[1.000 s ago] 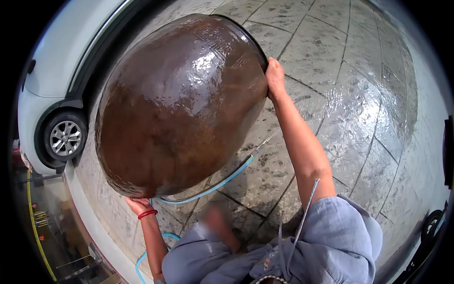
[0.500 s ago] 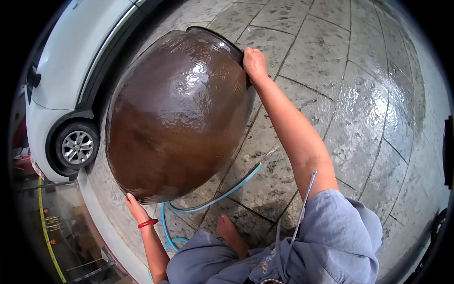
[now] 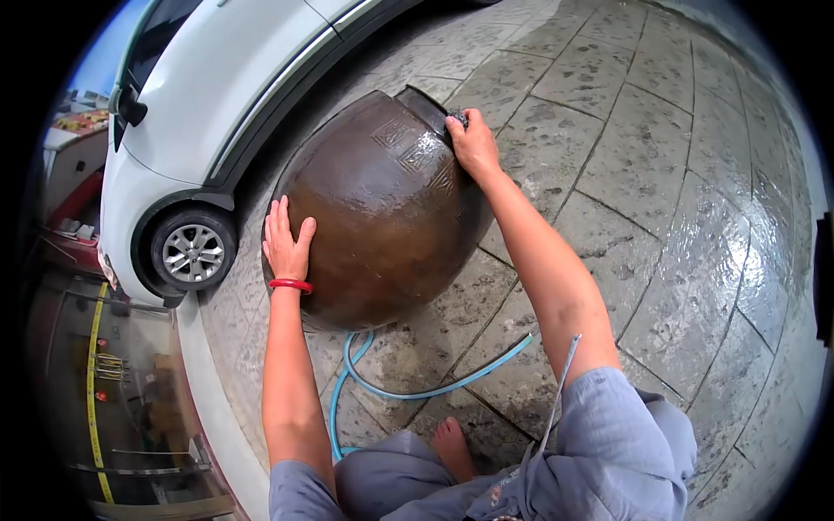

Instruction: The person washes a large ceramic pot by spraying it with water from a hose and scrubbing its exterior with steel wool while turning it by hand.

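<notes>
A large wet brown jar lies on its side on the paving, its rim toward the upper right and a carved square pattern near its neck. My left hand, with a red bangle at the wrist, rests flat on the jar's left side, fingers spread. At the rim, my right hand is closed around a dark scouring pad. Part of the pad is hidden by the fingers.
A white car stands at the upper left, its wheel close to the jar. A blue hose curls on the wet stone paving below the jar. My bare foot is near the hose.
My left hand has moved from the jar's bottom edge up onto its side. The jar has turned, so its pattern shows more clearly, and the pad has come into view at my right hand.
</notes>
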Demonstrator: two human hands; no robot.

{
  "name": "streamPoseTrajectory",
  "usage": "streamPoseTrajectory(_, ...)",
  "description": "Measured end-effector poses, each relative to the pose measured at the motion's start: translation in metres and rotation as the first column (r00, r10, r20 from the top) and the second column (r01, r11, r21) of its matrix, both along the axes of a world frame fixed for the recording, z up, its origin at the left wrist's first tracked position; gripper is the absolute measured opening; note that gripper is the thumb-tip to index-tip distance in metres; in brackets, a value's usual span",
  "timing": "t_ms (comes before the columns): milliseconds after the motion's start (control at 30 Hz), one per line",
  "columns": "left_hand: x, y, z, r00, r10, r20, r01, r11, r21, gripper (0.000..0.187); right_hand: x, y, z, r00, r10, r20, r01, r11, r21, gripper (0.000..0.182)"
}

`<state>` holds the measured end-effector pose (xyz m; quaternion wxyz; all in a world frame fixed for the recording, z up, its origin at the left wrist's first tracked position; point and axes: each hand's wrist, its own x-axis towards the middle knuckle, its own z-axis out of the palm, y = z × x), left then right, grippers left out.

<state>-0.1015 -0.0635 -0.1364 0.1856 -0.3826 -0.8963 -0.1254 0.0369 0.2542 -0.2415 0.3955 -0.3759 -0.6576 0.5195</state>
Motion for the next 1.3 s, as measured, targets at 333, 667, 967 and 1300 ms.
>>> streamPoseTrajectory(333,0.016,0.007,-0.001,0.997,0.070,-0.022,-0.070,0.998,0.005,0.077,0.011,-0.020,0.027,0.956,-0.116,-0.268,0.205,0.920,0.333,0.027)
streamPoseTrajectory(667,0.042,0.024,0.000,0.991,0.104,-0.083,-0.109,0.992,-0.061,0.078,0.010,-0.092,0.062,0.992,0.122,-0.042,-0.042,0.616,0.787,0.024)
streamPoseTrajectory(967,0.064,0.036,-0.003,0.979,0.144,-0.146,-0.156,0.985,-0.076,0.077,0.019,-0.083,0.067,0.945,0.318,0.072,-0.285,0.699,0.655,0.028)
streamPoseTrajectory(1300,0.062,0.032,-0.003,0.986,0.082,-0.145,-0.095,0.992,-0.079,0.076,0.007,-0.046,0.062,0.990,0.142,0.010,-0.109,0.706,0.700,0.021)
